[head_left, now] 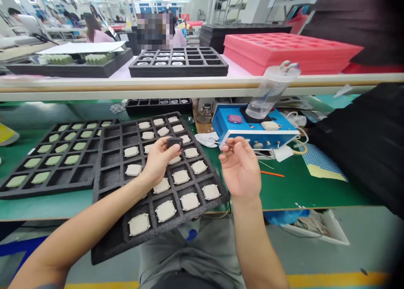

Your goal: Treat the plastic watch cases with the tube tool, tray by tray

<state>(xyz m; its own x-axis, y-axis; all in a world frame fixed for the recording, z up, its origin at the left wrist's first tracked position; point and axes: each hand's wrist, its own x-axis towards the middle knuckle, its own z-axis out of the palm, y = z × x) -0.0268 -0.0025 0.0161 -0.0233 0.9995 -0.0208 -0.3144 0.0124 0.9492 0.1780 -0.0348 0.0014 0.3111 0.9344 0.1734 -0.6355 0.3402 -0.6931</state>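
Black piece (pixel 174 142), partly covered, pinched by the left hand (pixel 158 159); grip of the right hand (pixel 241 168) unclear.

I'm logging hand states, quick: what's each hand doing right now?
Left hand: closed, holding a small black rectangular piece.
Right hand: fingers curled, palm showing; whether it holds anything cannot be told.

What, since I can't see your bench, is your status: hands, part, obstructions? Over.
Left hand pinching small dark piece over black tray of pale cases. Right hand raised before blue box, grip unclear. Left forearm hiding part of tray.
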